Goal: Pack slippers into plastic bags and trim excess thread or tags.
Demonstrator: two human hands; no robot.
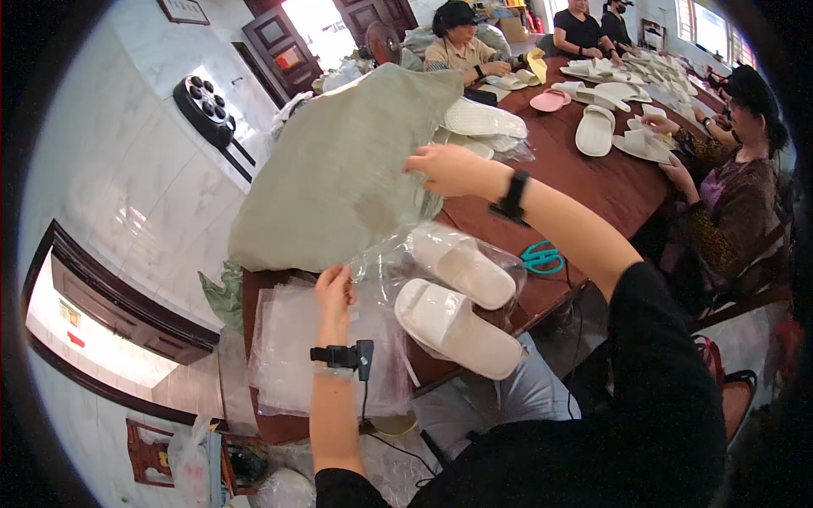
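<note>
Head view: pair of white foam slippers [457,296] sits partly inside a clear plastic bag [381,254], so bagging looks underway. Left hand [333,288] pinches the bag's edge; right hand [453,169], beyond the slippers, grips its upper edge. Next, I judge, both slippers need pushing fully in.

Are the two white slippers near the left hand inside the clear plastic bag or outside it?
Partly inside. The clear plastic bag covers the toe ends of both white slippers, while their heel ends stick out uncovered.

My left hand [333,292] pinches the edge of a clear plastic bag [398,254] with two white slippers [457,296] in it. My right hand [453,169] reaches to the grey-green sack [339,169] on the brown surface [610,186]. A stack of clear bags [288,356] lies below, and teal scissors [542,256] are just beside the slippers.
</note>
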